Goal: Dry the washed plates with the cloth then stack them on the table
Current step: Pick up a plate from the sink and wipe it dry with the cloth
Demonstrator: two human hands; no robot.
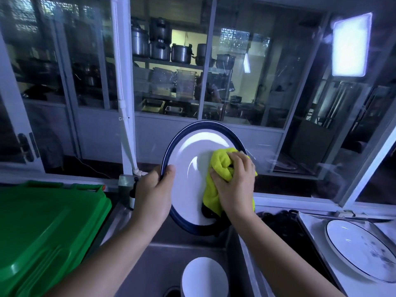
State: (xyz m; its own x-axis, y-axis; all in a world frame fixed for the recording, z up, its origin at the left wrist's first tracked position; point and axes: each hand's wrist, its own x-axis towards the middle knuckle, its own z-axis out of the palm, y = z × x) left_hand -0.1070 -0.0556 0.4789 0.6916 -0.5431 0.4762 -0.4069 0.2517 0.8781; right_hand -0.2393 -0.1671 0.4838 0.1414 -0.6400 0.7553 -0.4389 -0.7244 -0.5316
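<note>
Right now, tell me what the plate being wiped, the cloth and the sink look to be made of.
The plate looks like glazed ceramic: glossy white, dark blue rim, bright reflections. The cloth seems microfibre or terry: yellow, fuzzy pile. The sink is probably stainless steel: dull grey sheen.

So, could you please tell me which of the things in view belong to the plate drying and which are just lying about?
Part of the job: blue-rimmed plate, gripped by the left hand; yellow cloth, pressed on it by the right hand; white dish in the sink; patterned plate on the right.
Lying about: green bin lid; dark bottle; shelved pots.
</note>
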